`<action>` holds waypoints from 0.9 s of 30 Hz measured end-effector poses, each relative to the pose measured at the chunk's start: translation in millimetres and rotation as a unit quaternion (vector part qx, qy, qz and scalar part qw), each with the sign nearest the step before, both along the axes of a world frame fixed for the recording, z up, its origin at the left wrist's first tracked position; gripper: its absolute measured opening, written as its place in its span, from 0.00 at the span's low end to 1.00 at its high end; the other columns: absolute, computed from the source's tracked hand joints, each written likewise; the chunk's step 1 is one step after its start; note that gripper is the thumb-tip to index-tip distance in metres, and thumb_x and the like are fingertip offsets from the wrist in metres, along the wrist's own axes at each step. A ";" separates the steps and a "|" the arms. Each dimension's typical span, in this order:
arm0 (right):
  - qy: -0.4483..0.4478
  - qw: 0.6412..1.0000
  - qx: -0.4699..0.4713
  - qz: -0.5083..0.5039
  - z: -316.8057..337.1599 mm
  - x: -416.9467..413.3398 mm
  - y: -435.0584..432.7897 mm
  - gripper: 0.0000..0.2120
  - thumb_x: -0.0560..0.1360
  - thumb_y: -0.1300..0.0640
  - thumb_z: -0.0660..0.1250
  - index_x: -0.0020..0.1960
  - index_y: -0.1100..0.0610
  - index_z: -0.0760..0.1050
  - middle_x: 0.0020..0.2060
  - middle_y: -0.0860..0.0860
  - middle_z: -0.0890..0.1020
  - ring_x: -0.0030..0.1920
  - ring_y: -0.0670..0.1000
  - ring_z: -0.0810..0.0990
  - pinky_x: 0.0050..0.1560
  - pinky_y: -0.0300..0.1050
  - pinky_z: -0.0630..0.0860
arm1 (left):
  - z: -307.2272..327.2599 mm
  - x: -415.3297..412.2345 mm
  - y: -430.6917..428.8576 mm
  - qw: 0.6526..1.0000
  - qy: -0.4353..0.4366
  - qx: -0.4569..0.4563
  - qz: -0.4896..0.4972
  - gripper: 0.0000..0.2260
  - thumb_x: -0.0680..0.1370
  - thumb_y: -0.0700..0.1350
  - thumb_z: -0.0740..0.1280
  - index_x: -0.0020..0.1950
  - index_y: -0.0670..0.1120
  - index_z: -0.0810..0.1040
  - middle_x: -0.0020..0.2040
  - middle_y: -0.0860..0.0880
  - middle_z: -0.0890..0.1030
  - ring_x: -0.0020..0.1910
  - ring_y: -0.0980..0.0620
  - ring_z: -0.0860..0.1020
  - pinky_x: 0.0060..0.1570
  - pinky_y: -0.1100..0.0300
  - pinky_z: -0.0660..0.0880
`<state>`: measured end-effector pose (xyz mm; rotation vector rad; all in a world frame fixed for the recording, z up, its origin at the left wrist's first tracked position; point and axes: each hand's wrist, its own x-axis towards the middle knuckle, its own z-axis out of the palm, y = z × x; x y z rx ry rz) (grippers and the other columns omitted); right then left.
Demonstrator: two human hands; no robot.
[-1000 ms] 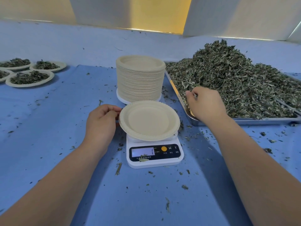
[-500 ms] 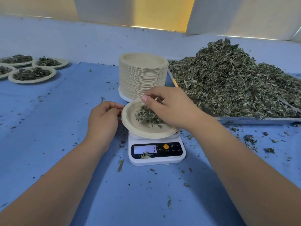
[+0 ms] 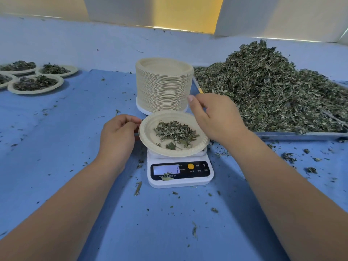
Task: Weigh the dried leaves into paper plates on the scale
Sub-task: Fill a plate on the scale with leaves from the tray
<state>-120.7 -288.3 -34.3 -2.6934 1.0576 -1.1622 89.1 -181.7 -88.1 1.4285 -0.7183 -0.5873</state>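
A paper plate (image 3: pixel 150 142) sits on the white digital scale (image 3: pixel 199 182) at the centre, with a small heap of dried leaves (image 3: pixel 175 131) in it. My left hand (image 3: pixel 117 134) is at the plate's left rim, its curled fingers pinching the edge. My right hand (image 3: pixel 216 117) hovers over the plate's right rim with relaxed, bent fingers and holds nothing. A large pile of dried leaves (image 3: pixel 263 95) fills a metal tray (image 3: pixel 301 135) on the right.
A tall stack of unused paper plates (image 3: pixel 163 85) stands just behind the scale. Several filled plates (image 3: pixel 35 83) lie at the far left. Leaf crumbs are scattered over the blue table cover (image 3: pixel 66 147).
My right hand carried a pinch of leaves from the tray to the plate, dropped them there and has now lifted off to the right. The left hand has stayed at the rim.
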 end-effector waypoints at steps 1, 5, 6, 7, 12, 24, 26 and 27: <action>0.019 0.999 -0.023 -0.022 -3.0 -3.3 -2.5 0.24 0.85 0.45 0.54 0.32 0.53 0.64 0.25 0.48 0.68 0.28 0.53 0.69 0.29 0.47 0.57 | 0.0 0.0 -0.1 1.000 -0.002 0.000 0.000 0.13 0.77 0.35 0.62 0.41 0.48 0.83 0.39 0.50 0.86 0.36 0.57 0.83 0.35 0.65 0.78; 0.015 0.995 -0.004 -0.097 -14.9 -13.9 -15.4 0.23 0.84 0.46 0.54 0.32 0.52 0.64 0.26 0.48 0.69 0.28 0.52 0.69 0.29 0.45 0.56 | -0.8 1.1 -1.4 1.000 -0.008 0.005 0.001 0.13 0.76 0.36 0.62 0.41 0.48 0.83 0.39 0.50 0.86 0.36 0.55 0.83 0.36 0.62 0.78; 0.012 0.994 0.012 -0.110 -16.6 -16.2 -18.7 0.23 0.84 0.46 0.54 0.32 0.52 0.64 0.26 0.48 0.69 0.28 0.51 0.69 0.28 0.45 0.57 | -1.1 1.4 -1.7 1.000 -0.008 0.006 0.000 0.13 0.76 0.36 0.61 0.42 0.48 0.83 0.40 0.49 0.86 0.37 0.55 0.83 0.37 0.61 0.78; 0.013 0.992 0.031 -0.119 -18.3 -18.3 -21.6 0.23 0.84 0.45 0.54 0.32 0.53 0.64 0.26 0.49 0.70 0.28 0.51 0.69 0.28 0.45 0.58 | -1.5 1.8 -1.7 1.000 -0.006 0.006 0.000 0.13 0.76 0.36 0.61 0.42 0.48 0.84 0.40 0.49 0.86 0.37 0.55 0.83 0.37 0.61 0.78; 0.001 0.988 0.077 -0.131 -21.3 -24.2 -27.0 0.23 0.84 0.46 0.55 0.33 0.54 0.64 0.26 0.50 0.69 0.27 0.52 0.67 0.29 0.46 0.57 | -1.3 1.3 -1.1 1.000 -0.004 0.001 0.001 0.15 0.77 0.36 0.59 0.42 0.47 0.83 0.41 0.48 0.86 0.38 0.55 0.83 0.37 0.63 0.78; 0.183 0.926 0.176 -0.278 -2.4 -33.2 -96.7 0.16 0.81 0.47 0.55 0.60 0.49 0.78 0.62 0.55 0.79 0.65 0.61 0.73 0.65 0.63 0.66 | 0.2 -0.6 -1.5 1.000 -0.006 -0.009 -0.001 0.16 0.77 0.36 0.59 0.39 0.49 0.84 0.39 0.50 0.85 0.35 0.57 0.82 0.32 0.67 0.76; 0.252 0.895 0.228 -0.288 -4.8 -31.8 -106.6 0.21 0.83 0.44 0.55 0.71 0.49 0.72 0.71 0.55 0.73 0.72 0.61 0.68 0.72 0.62 0.62 | -0.1 -0.7 -1.7 1.000 -0.012 -0.007 -0.004 0.18 0.77 0.37 0.59 0.37 0.52 0.84 0.38 0.51 0.85 0.35 0.58 0.81 0.32 0.67 0.77; 0.285 0.882 0.253 -0.278 -6.5 -30.1 -109.1 0.23 0.83 0.44 0.55 0.74 0.52 0.70 0.72 0.56 0.72 0.72 0.61 0.69 0.72 0.57 0.65 | -0.2 -0.7 -2.0 1.000 -0.017 -0.004 -0.005 0.18 0.77 0.37 0.59 0.37 0.53 0.84 0.38 0.52 0.85 0.35 0.58 0.81 0.32 0.66 0.77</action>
